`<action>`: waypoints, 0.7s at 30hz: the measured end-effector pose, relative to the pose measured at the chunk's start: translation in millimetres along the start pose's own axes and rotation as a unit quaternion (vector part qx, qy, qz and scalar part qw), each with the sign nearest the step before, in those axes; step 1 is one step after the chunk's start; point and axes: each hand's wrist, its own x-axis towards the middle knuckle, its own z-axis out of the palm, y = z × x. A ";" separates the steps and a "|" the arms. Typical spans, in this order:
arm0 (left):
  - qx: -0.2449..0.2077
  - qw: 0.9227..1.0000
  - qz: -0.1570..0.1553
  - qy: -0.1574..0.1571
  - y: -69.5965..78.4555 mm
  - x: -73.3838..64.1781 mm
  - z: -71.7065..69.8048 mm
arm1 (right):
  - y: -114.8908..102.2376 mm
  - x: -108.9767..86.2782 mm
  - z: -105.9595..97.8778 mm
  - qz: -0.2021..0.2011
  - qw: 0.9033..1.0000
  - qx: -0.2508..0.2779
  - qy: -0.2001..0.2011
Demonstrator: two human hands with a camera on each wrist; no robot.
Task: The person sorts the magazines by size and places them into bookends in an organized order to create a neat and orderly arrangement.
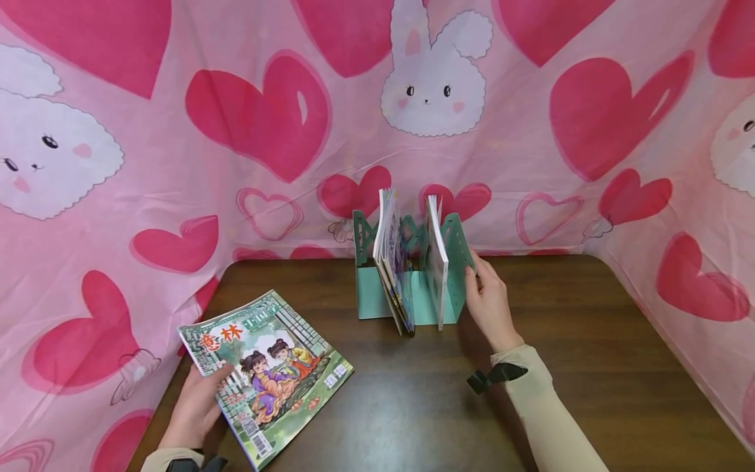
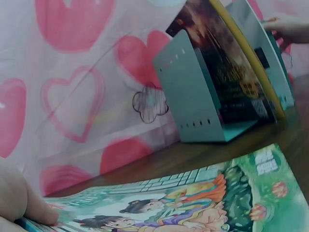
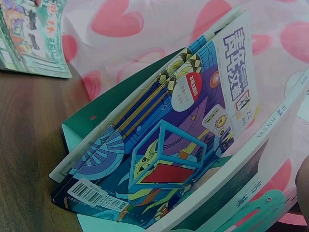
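My left hand (image 1: pixel 197 400) grips the left edge of a magazine (image 1: pixel 277 373), thumb on its green cover with two drawn figures. The magazine is held at the left of the table. Further back stands a green book rack (image 1: pixel 368 295) with upright magazines in it. One group of magazines (image 1: pixel 392 269) leans in its left part, the front one with a blue and purple cover (image 3: pixel 145 154). A thinner white-spined magazine (image 1: pixel 436 269) stands near the right end. My right hand (image 1: pixel 489 298) pinches the rack's right end plate (image 1: pixel 457 262) between thumb and fingers.
The dark wooden table (image 1: pixel 413 400) reaches to a pink cloth backdrop (image 1: pixel 354 144) with hearts and rabbits, which closes in the back and both sides. The rack stands close to the table's back edge.
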 end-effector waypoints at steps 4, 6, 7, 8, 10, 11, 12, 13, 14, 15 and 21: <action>-0.027 0.998 0.010 -0.049 -1.3 -1.1 -1.4 | -0.3 0.0 0.3 0.001 1.000 0.000 -0.002; -0.038 0.997 0.026 -0.061 -1.2 -2.1 -0.8 | -0.4 0.0 0.4 0.000 1.000 -0.001 -0.002; -0.044 0.996 0.034 -0.066 -0.8 -2.8 -0.1 | -0.5 0.0 0.4 0.000 1.000 -0.002 -0.002; -0.051 0.996 0.038 -0.069 -0.1 -3.9 0.6 | -0.7 -0.1 0.4 0.000 1.000 -0.003 -0.002; -0.058 0.995 0.048 -0.072 1.7 -6.6 2.9 | -1.0 -0.2 0.5 -0.001 1.000 -0.003 -0.002; -0.062 0.994 0.053 -0.072 2.7 -8.0 4.3 | -1.1 -0.3 0.5 -0.001 1.000 -0.003 -0.001; -0.068 0.993 0.058 -0.071 3.6 -9.5 5.8 | -1.3 -0.4 0.6 -0.001 1.000 -0.002 -0.001; -0.073 0.993 0.063 -0.068 4.6 -11.0 7.7 | -1.4 -0.5 0.7 -0.002 1.000 -0.002 0.000; -0.078 0.993 0.068 -0.064 5.7 -12.8 9.5 | -1.4 -0.6 0.8 -0.002 1.000 -0.002 0.000; -0.085 0.992 0.075 -0.061 6.6 -14.3 11.4 | -1.4 -0.7 0.9 -0.003 1.000 -0.001 0.001; -0.112 0.985 0.130 -0.032 15.6 -21.8 25.9 | -0.3 -0.4 1.6 -0.013 1.000 -0.004 0.006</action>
